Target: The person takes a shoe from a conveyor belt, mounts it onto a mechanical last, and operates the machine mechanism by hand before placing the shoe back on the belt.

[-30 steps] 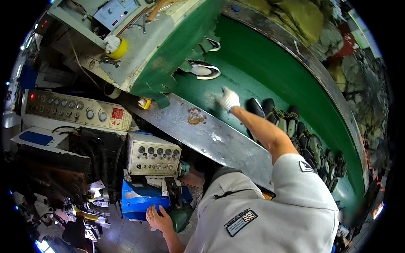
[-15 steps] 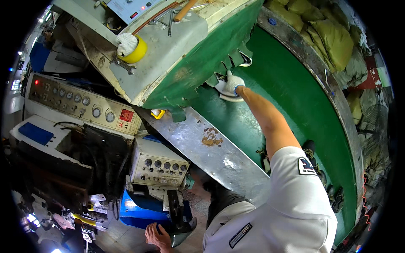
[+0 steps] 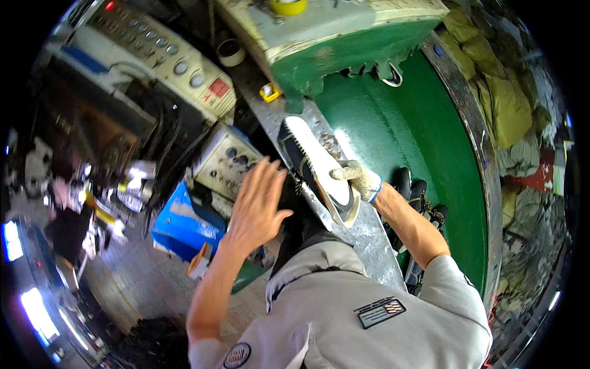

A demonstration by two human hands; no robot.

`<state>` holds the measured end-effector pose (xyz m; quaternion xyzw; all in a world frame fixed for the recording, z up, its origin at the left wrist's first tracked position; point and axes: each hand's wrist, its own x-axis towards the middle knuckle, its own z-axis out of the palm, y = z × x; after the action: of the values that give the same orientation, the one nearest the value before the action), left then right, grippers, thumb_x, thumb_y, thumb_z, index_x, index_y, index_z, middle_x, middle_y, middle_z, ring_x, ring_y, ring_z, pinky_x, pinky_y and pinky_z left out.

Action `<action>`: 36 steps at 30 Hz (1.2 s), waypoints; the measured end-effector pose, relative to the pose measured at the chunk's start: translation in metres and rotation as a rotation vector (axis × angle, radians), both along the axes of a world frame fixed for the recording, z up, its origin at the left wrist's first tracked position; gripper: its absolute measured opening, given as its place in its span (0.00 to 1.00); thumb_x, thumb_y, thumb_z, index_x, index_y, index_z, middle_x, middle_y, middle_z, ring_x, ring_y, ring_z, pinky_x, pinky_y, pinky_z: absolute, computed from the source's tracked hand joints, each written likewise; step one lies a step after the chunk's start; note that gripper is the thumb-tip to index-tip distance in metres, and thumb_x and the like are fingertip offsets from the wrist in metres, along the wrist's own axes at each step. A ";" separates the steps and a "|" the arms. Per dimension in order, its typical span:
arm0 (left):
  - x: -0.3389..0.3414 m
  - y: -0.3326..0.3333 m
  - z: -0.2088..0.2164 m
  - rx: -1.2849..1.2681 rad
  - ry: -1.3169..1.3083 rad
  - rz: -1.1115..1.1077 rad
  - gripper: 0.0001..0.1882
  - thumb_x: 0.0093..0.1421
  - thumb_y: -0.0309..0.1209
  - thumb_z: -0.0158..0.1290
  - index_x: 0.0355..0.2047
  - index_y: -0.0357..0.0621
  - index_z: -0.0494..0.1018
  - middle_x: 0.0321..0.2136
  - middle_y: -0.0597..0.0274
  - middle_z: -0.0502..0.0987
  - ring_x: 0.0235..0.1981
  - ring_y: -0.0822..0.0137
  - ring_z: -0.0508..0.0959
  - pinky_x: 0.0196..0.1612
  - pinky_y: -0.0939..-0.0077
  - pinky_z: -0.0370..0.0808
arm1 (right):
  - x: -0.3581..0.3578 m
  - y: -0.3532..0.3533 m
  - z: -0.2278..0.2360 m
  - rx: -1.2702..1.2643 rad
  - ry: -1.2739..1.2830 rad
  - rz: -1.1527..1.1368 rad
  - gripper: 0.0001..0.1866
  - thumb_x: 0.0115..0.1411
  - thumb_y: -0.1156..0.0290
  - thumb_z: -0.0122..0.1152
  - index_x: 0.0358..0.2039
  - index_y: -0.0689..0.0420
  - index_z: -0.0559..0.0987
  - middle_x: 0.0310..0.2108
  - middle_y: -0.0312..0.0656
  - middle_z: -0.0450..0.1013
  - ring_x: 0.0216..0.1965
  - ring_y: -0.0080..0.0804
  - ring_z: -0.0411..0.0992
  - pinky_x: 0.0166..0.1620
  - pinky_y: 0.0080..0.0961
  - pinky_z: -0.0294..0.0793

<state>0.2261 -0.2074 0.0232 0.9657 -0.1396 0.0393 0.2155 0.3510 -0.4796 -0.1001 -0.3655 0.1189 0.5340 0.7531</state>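
Note:
A black shoe with a white sole is tilted above the metal ledge, its sole facing up. My right hand, in a pale knit glove with a blue cuff, is closed on the shoe near one end. My bare left hand hangs in the air to the left of the shoe, fingers stretched and thumb apart, holding nothing. Another shoe shows partly from under the torn green flap. Several dark shoes stand on the green belt beside my right forearm.
The green belt curves along the right, past the metal ledge. Left stand a control panel, a knobbed box and a blue machine part. Yellowish sacks are piled at the far right.
My right hand has come back from under the green flap, bringing the shoe over the ledge. My left hand has risen from low beside the machine. The view has shifted.

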 end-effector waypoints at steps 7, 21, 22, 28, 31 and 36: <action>-0.044 0.053 0.086 -0.596 -0.316 -0.044 0.34 0.44 0.34 0.74 0.51 0.37 0.73 0.48 0.48 0.80 0.49 0.52 0.82 0.54 0.63 0.77 | -0.050 0.086 0.178 0.383 0.003 0.028 0.43 0.58 0.40 0.64 0.59 0.66 0.70 0.54 0.53 0.73 0.58 0.42 0.71 0.56 0.39 0.77; -0.188 0.164 -0.024 -1.168 -0.217 1.215 0.17 0.67 0.40 0.59 0.40 0.34 0.81 0.28 0.68 0.79 0.30 0.79 0.73 0.34 0.83 0.70 | -0.179 0.305 0.074 0.210 0.002 0.145 0.23 0.71 0.56 0.51 0.59 0.57 0.73 0.50 0.40 0.78 0.46 0.30 0.79 0.49 0.31 0.81; -0.193 0.176 -0.033 -1.242 -0.247 1.284 0.19 0.68 0.41 0.57 0.44 0.34 0.80 0.31 0.66 0.80 0.30 0.78 0.75 0.34 0.82 0.73 | -0.182 0.315 0.084 0.191 -0.006 0.154 0.23 0.71 0.56 0.52 0.59 0.57 0.74 0.49 0.40 0.78 0.46 0.30 0.79 0.49 0.31 0.81; -0.207 0.247 -0.068 -1.905 -0.176 0.819 0.18 0.66 0.36 0.57 0.50 0.35 0.76 0.38 0.63 0.82 0.35 0.75 0.80 0.38 0.80 0.77 | -0.182 0.363 0.084 0.208 -0.215 0.257 0.21 0.68 0.60 0.54 0.55 0.60 0.76 0.47 0.41 0.78 0.44 0.29 0.78 0.50 0.30 0.79; -0.206 0.262 -0.066 -1.773 -0.206 1.093 0.16 0.62 0.30 0.61 0.47 0.34 0.77 0.37 0.62 0.82 0.33 0.72 0.81 0.37 0.78 0.79 | -0.181 0.383 0.079 0.167 -0.350 0.243 0.17 0.66 0.62 0.56 0.49 0.60 0.78 0.47 0.38 0.77 0.43 0.26 0.77 0.53 0.28 0.76; -0.204 0.283 -0.063 -1.739 -0.291 1.258 0.16 0.57 0.26 0.64 0.46 0.37 0.80 0.36 0.65 0.82 0.32 0.73 0.80 0.36 0.75 0.79 | -0.180 0.411 0.082 0.121 -0.369 0.210 0.28 0.66 0.66 0.60 0.64 0.60 0.70 0.53 0.38 0.74 0.50 0.23 0.73 0.54 0.23 0.73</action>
<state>0.0222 0.0757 -0.0395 0.3665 0.4324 0.3428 0.7491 0.1706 -0.0689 -0.0179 -0.4215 -0.0919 0.5398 0.7228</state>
